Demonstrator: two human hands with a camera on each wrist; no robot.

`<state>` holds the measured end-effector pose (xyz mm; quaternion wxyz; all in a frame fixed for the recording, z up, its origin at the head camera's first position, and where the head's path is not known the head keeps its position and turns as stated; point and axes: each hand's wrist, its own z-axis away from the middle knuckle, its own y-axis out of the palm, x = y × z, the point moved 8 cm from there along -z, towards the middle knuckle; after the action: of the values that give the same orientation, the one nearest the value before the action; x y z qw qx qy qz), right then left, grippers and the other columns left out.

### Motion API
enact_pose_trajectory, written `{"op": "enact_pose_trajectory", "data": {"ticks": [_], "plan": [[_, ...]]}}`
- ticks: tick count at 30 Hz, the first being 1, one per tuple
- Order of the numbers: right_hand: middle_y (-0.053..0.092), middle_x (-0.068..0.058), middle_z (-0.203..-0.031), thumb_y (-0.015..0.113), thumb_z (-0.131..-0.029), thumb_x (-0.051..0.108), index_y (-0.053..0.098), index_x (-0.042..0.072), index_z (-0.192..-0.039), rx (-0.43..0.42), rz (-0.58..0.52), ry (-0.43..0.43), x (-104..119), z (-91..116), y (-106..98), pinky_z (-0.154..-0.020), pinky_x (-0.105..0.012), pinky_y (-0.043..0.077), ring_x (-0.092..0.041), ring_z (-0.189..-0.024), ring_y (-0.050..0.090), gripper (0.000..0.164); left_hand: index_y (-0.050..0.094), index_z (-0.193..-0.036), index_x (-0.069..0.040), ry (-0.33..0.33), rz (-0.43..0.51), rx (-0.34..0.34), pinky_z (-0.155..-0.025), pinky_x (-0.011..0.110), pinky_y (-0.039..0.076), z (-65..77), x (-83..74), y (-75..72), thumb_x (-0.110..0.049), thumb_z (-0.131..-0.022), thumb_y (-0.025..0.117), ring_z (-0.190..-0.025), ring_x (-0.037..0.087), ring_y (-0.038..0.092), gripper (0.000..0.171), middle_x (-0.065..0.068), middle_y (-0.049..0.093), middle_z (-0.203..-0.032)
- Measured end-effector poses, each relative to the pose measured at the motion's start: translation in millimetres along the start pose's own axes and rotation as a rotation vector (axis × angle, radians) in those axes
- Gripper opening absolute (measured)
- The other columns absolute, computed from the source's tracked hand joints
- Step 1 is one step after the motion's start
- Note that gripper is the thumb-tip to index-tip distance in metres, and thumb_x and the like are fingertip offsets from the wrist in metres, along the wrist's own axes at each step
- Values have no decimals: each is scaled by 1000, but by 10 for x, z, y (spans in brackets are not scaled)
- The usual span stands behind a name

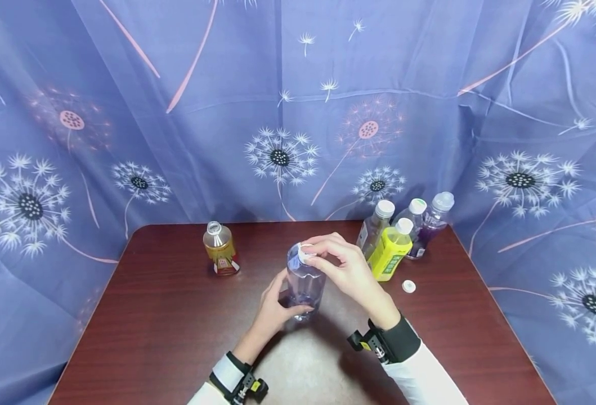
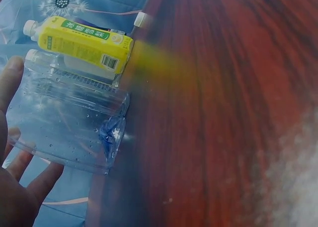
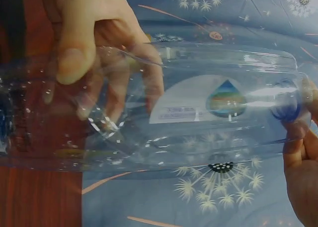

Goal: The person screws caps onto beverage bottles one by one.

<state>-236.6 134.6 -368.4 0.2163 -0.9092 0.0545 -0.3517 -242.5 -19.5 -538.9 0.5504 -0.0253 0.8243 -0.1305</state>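
Observation:
A large clear plastic bottle (image 1: 308, 287) stands upright near the middle of the table, its body see-through with a few droplets inside. My left hand (image 1: 269, 312) grips it low down, thumb across the near side; the right wrist view shows those fingers (image 3: 117, 95) through the plastic. At the top, my right hand (image 1: 348, 270) pinches a white cap (image 1: 305, 254) at the bottle's mouth between thumb and fingers. A white label with a coloured drop (image 3: 226, 100) shows on the bottle.
An uncapped bottle with amber liquid (image 1: 220, 248) stands at the back left. Back right are a yellow-labelled bottle (image 1: 391, 253), a purple drink bottle (image 1: 431, 225) and other capped clear bottles (image 1: 373, 228). One loose white cap (image 1: 408, 286) lies in front of them. A blue curtain (image 1: 216, 140) hangs behind.

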Motion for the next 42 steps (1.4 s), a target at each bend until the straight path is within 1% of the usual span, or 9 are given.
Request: {"op": "enact_pose_trajectory", "data": {"ticks": [5,8,17,25,28,32,35,38,42], "plan": [[74,-11,-123,74,-90,-9,75,9,-116,103,-32,5,-22,-21,35,-80,-24,51,-17,-97,61,31,51,-151,-18,3,-11,15,-96,41,61,16,4,0,-17,-71,99,-122,29,63,93,11,64,-137],[74,-11,-123,73,-91,-7,75,8,-118,137,-60,17,-28,-50,37,-82,-25,52,-18,-101,62,31,51,-151,-19,-1,-9,16,-96,43,60,9,9,2,-18,-71,99,-122,29,63,93,11,63,-137],[76,-9,-112,79,-88,-6,79,9,-104,42,-55,59,-59,-38,21,-83,-21,54,-19,-106,67,22,56,-146,-20,-16,15,-19,-96,47,60,-15,-4,-2,-12,-66,100,-122,31,63,92,8,65,-135],[76,-9,-110,81,-84,-7,79,11,-98,-43,-38,28,-25,9,21,-88,-21,55,-21,-106,66,23,55,-147,-16,-2,22,-32,-96,49,60,-1,0,4,-7,-65,100,-122,34,63,94,12,64,-136],[76,-7,-113,80,-86,-6,79,13,-100,-23,-22,31,-30,15,18,-85,-20,53,-18,-104,65,24,55,-148,-18,6,5,-18,-95,47,61,-2,4,4,-12,-67,100,-122,33,63,93,10,64,-136],[74,-10,-123,74,-91,-9,74,12,-108,70,-24,9,-17,-8,24,-84,-23,52,-19,-108,63,27,53,-150,-20,13,-14,3,-95,46,61,-7,11,10,-18,-70,99,-122,31,63,93,10,64,-137],[73,-13,-125,70,-92,-11,70,11,-109,126,-47,-7,1,-36,30,-88,-25,52,-22,-113,62,27,51,-151,-19,21,-18,10,-95,46,61,-14,8,11,-19,-71,98,-123,30,62,93,11,63,-137],[74,-13,-119,70,-92,-12,70,10,-104,123,-63,-1,-10,-42,34,-90,-23,52,-24,-112,63,25,51,-151,-19,20,-19,10,-96,45,60,-16,6,8,-18,-71,98,-124,29,61,93,11,63,-138],[74,-13,-115,73,-89,-12,72,9,-101,73,-51,-12,-19,-25,50,-90,-21,54,-23,-108,65,25,53,-150,-20,2,-15,-2,-97,42,60,-4,13,0,-18,-70,99,-125,28,61,92,9,63,-139]]}}
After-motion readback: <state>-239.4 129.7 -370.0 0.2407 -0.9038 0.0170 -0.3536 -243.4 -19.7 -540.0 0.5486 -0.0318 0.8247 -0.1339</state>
